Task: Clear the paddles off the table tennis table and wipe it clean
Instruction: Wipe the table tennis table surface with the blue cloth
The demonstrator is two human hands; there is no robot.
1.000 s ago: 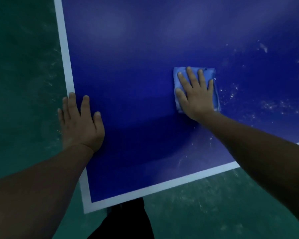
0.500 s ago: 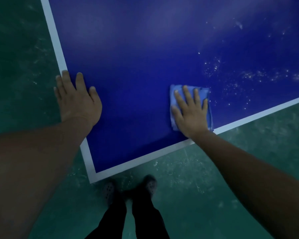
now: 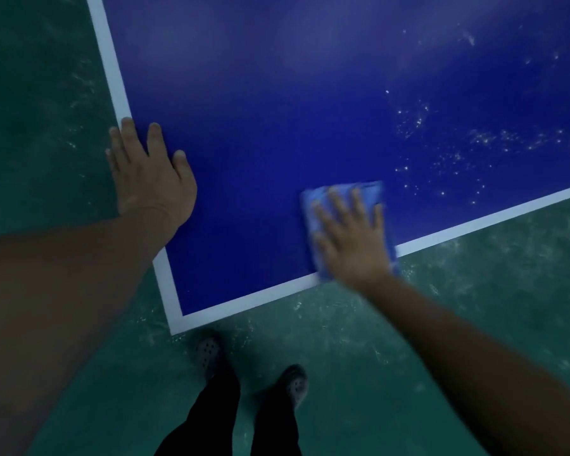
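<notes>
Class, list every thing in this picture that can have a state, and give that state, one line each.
Table: partly wiped; white specks remain on the right part.
Cloth: folded flat, lying at the near edge, slightly overhanging it, pressed by the right hand.
Right hand: fingers straight, flat on the cloth, blurred.
Left hand: fingers spread, flat on the table's left edge.

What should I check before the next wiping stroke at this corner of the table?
1. Blue cloth under flat right hand: ok.
2. Cloth fully on the table: not ok, it overhangs the near white edge line.
3. Left hand braced flat at the side edge: ok.
4. White specks right of the cloth wiped: not ok.
5. Paddles cleared from the visible surface: ok; rest of table cannot tell.
</notes>
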